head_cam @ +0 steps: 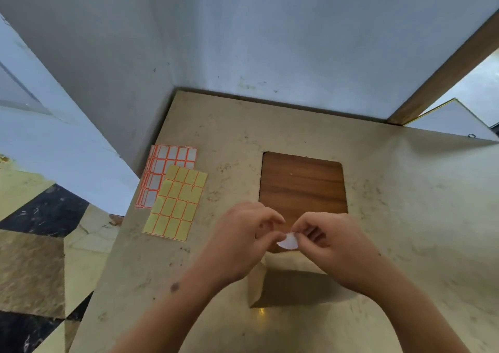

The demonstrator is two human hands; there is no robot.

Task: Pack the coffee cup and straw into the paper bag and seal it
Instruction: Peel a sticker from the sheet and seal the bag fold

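- Between the fingertips of both hands, head view: small white sticker (pixel 289 242), curled, pinched from two sides.
- Left hand (pixel 240 240) – fingers curled inward, thumb and forefinger closing on the sticker's left edge.
- Right hand (pixel 330 244) – thumb and forefinger nipped on the sticker's upper right edge, other fingers (pixel 314 235) bent loosely behind.
- Directly below the fingers: paper bag (pixel 283 282), tan, standing on the table (pixel 405 217); folded top flap just under the sticker, whether touching it cannot be told.
- Coffee cup and straw not visible anywhere; whether inside the bag cannot be told.
- Beyond the fingertips, away from the person: dark wood panel (pixel 302 182) with rounded corners set flat in the tabletop, its near edge hidden by the hands.
- Left of the left fingers, well apart: yellow label sheet (pixel 175 204) with orange grid lines, lying flat, overlapping the lower corner of a white label sheet stack (pixel 162 169) with the same orange lines.
- Farther out past the panel: grey-white wall (pixel 270 42) meeting the table's back edge.
- Far left of the fingers, below table level: patterned stone floor (pixel 40 244), cream and black.
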